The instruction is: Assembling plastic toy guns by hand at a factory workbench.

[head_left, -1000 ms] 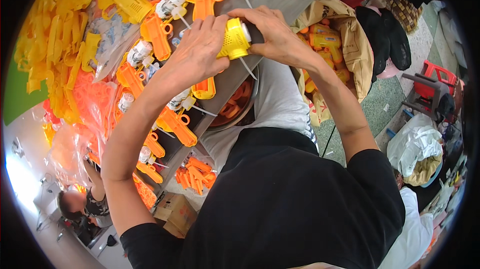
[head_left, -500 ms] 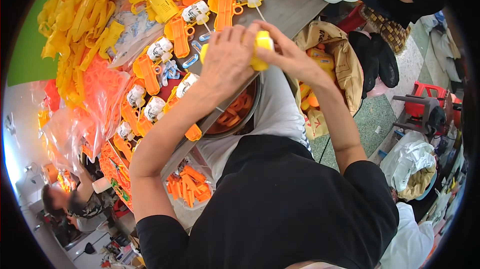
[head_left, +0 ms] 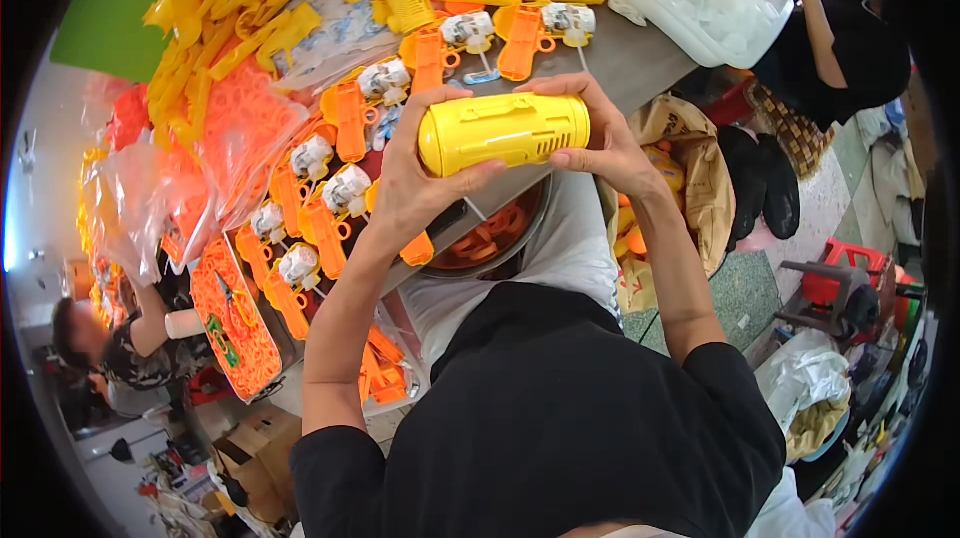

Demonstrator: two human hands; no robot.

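Just above the table's edge, I hold a yellow plastic cylinder-shaped housing (head_left: pixel 505 133) lying crosswise. It has vent slots near its right end and a raised rib along its upper side. My left hand (head_left: pixel 412 173) grips the rounded left end, thumb along the lower side. The right end is in my right hand (head_left: pixel 605 143), with fingers on top and thumb below. Beyond and left of my hands, orange toy pieces with white mechanisms (head_left: pixel 351 123) stand in rows on the grey table (head_left: pixel 640 63). What lies inside the housing is hidden.
Yellow plastic parts (head_left: pixel 205 28) are heaped at the far left. A white tub (head_left: pixel 745 43) of translucent pieces stands far right. Below the table edge sits a bowl (head_left: pixel 545 203) with orange rings; a paper bag (head_left: pixel 700 208) stands right of my legs. Other people are at both sides.
The yellow housing, earlier mostly covered by my left hand, is now turned lengthwise between both hands with its side exposed. My left hand has shifted to its left end. The view has shifted too.
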